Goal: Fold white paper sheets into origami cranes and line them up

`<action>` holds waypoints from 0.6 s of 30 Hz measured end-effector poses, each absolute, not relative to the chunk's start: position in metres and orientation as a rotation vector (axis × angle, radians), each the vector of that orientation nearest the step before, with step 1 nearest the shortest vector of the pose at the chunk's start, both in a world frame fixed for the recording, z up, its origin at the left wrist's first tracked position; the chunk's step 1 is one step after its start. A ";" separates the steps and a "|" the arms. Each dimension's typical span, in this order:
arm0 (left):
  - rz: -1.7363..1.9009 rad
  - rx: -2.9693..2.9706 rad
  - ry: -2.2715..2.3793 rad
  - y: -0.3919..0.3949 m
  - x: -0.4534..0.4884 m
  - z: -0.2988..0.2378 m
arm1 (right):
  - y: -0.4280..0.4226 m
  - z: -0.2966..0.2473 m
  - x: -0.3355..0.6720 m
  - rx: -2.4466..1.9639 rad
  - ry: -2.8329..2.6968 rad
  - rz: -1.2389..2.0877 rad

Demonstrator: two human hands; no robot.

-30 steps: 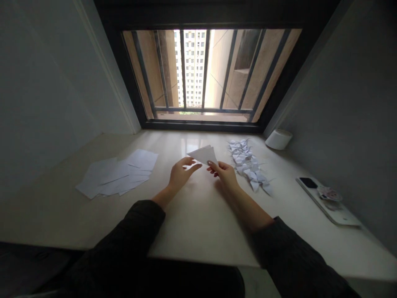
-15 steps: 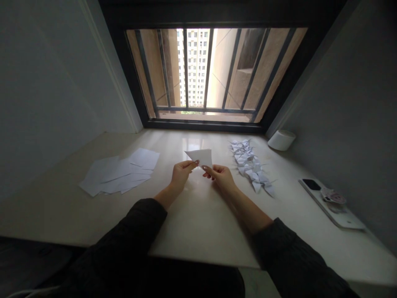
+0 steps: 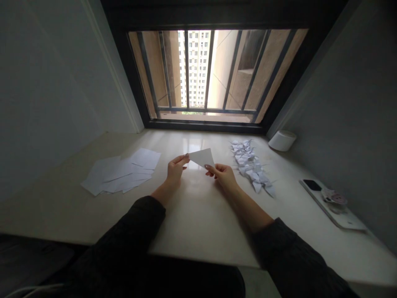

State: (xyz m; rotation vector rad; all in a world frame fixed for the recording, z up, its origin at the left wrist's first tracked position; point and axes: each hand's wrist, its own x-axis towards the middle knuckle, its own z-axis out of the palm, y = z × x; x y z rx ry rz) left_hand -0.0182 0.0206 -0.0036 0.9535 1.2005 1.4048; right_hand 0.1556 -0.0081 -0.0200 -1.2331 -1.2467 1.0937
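Observation:
A small folded piece of white paper [image 3: 202,157], roughly triangular, is held up between my two hands over the counter. My left hand [image 3: 176,167] pinches its pointed left corner between thumb and fingers. At the lower right corner, my right hand [image 3: 221,174] grips the paper with the thumb on top and the fingers curled beneath. To the left lie loose flat sheets of white paper [image 3: 124,171], overlapping in a spread pile. On the right is a row of several folded paper cranes [image 3: 251,165], packed close together.
The pale counter [image 3: 198,223] runs up to a barred window [image 3: 198,74]. A white cup-like object [image 3: 282,140] leans by the right wall. Nearer me on the right lies a phone [image 3: 344,217] with a round grip on its back.
My left hand has slid left and down, from the paper's lower edge to its left corner. The paper has tilted, and its outline now looks more triangular. My right hand keeps its hold.

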 end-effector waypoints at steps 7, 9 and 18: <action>1.413 1.220 1.262 0.018 -0.019 0.000 | -0.001 -0.019 0.168 -1.260 -1.142 1.074; 1.387 1.235 1.260 0.017 -0.018 0.001 | 0.001 -0.020 0.172 -1.264 -1.105 1.077; 1.330 1.185 1.228 0.017 -0.016 -0.003 | 0.004 -0.024 0.177 -1.266 -1.082 1.078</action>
